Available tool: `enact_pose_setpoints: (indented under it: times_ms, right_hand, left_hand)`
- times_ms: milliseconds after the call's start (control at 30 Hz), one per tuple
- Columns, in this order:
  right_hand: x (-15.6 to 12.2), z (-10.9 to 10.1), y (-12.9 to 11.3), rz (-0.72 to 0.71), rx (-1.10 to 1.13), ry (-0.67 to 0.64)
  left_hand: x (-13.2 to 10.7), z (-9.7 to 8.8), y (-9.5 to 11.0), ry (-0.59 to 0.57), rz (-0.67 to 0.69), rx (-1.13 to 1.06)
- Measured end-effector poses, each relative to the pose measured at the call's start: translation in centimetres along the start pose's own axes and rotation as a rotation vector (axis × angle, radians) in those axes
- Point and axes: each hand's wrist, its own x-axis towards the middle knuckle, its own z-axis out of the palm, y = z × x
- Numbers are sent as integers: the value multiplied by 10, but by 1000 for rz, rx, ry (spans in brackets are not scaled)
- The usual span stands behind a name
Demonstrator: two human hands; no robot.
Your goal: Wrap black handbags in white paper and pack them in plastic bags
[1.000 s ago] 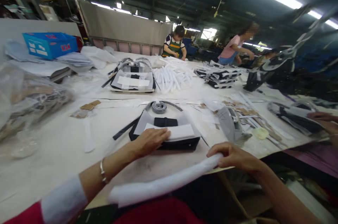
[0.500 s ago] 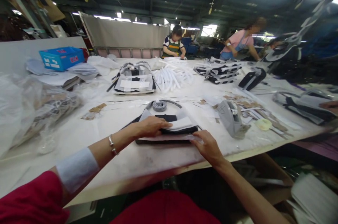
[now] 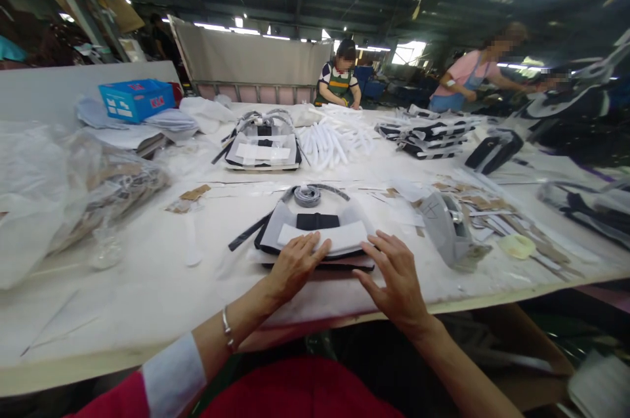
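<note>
A flat black handbag lies on the table in front of me, with pale wrapping over it. Across its near part rests a white padding strip. A plastic-wrapped strap coil sits at its far side, and a dark strap sticks out to the left. My left hand lies with outstretched fingers on the strip's near edge. At the bag's right corner is my right hand, fingers spread, the fingertips at the end of the strip. Both hands hide parts of the bag's near edge.
Another wrapped bag lies farther back, beside a heap of white tubes. A grey tape dispenser and cardboard scraps are to the right. At left are a plastic sack and a blue box. Two co-workers stand across the table.
My left hand has let go of the white strip and moved back to lie on its near edge. My right hand has released the bag's wrapping and spread its fingers. The view has shifted slightly.
</note>
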Motion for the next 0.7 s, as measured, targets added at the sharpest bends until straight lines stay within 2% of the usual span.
enact_pose_setpoints:
  times_ms: [100,200,300,367,533,600,700]
  right_hand:
    - [25,17,-13,-115,-25,-212]
    - [29,44,-11,-176,-53,-309]
    - [16,63,0,-218,-57,-285]
    - [6,69,5,-218,-69,-234]
    - [-6,75,3,-193,-107,-160]
    - [-7,76,-1,-168,-119,-150]
    - [-7,76,-8,-137,-135,-161]
  left_hand:
    - [3,-2,1,-2,-5,8]
    - [2,0,6,20,-28,65]
    - [-1,1,13,33,-19,152]
    - [-2,-2,17,-9,7,199]
    - [3,-10,17,-152,80,270]
    - [6,-9,14,-164,90,279]
    - [8,-5,7,-121,113,253]
